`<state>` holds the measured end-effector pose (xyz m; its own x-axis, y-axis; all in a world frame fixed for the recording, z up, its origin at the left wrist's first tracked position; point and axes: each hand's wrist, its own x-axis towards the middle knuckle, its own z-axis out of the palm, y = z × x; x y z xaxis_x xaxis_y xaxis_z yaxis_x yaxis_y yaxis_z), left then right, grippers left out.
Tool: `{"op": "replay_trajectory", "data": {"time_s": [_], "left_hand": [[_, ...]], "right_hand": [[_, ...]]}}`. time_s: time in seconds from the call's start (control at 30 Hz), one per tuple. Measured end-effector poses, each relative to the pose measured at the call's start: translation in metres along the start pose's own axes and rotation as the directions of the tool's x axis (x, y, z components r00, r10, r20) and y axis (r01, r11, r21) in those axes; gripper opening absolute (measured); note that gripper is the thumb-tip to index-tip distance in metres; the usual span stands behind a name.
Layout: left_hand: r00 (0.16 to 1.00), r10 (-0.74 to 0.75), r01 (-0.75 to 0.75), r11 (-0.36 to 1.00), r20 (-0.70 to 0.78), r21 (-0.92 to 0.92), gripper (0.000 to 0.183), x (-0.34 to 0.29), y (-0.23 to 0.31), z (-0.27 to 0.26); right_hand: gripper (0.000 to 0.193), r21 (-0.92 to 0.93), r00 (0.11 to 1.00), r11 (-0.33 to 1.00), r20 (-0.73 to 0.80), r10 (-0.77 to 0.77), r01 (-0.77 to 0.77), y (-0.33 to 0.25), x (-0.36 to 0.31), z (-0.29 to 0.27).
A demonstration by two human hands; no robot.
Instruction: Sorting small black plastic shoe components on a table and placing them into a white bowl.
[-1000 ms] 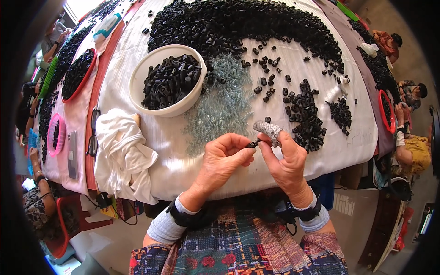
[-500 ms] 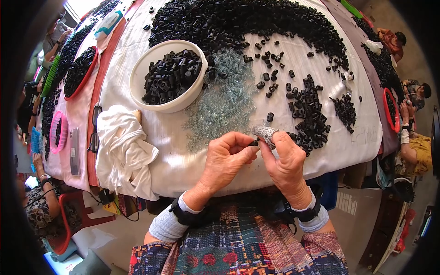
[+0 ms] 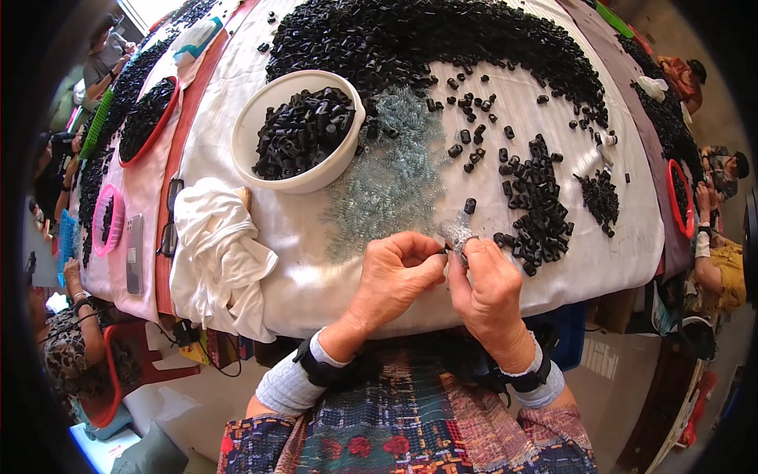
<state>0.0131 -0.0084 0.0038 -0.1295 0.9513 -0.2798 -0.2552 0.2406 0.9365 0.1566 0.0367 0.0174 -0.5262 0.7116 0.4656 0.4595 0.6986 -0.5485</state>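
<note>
My left hand (image 3: 399, 272) and my right hand (image 3: 488, 286) meet fingertip to fingertip over the near edge of the white cloth. Thumb and forefinger of the left pinch a small black part, mostly hidden. The right hand's fingers are closed against it, and a crinkled silvery wrapping (image 3: 458, 232) covers its forefinger. What the right fingertips hold is too small to make out. Just beyond my hands lies a heap of thin metal springs (image 3: 387, 201). A single black cylindrical piece (image 3: 470, 206) stands near the wrapped finger, and a pile of such pieces (image 3: 541, 209) is to the right.
A white tub (image 3: 241, 150) full of black pieces stands left of the springs. Nearby lie a crumpled white cloth (image 3: 213, 253) and dark glasses (image 3: 170, 221). A large black heap (image 3: 410, 39) spans the far side, with tiny dark parts (image 3: 598, 201) at right. Other people sit on both sides.
The view has shifted slightly, so the table's things appear a little farther right. My hands stay together, and the black part between the fingertips shows less than before.
</note>
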Motion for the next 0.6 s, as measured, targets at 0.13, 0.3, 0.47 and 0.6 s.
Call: {"op": "replay_trajectory", "data": {"time_s": [0.13, 0.3, 0.47, 0.6], "left_hand": [[0.995, -0.095, 0.099, 0.990, 0.042, -0.097, 0.015, 0.003, 0.007, -0.007], [0.992, -0.122, 0.128, 0.962, 0.043, -0.240, 0.014, 0.000, 0.015, -0.006], [0.995, -0.090, 0.096, 0.955, 0.036, -0.279, 0.012, 0.001, 0.010, -0.008], [0.997, -0.054, 0.069, 0.963, 0.063, -0.260, 0.007, 0.000, 0.011, -0.009]], "right_hand": [[0.041, 0.192, 0.998, 0.980, -0.026, 0.050, -0.044, 0.003, 0.003, -0.004], [0.041, 0.141, 1.000, 0.990, -0.012, -0.019, 0.021, 0.004, 0.004, 0.008], [0.040, 0.116, 0.992, 0.987, -0.067, -0.105, 0.112, 0.006, 0.003, 0.019], [0.037, 0.074, 0.989, 0.990, -0.098, -0.113, 0.120, 0.006, 0.004, 0.021]]}}
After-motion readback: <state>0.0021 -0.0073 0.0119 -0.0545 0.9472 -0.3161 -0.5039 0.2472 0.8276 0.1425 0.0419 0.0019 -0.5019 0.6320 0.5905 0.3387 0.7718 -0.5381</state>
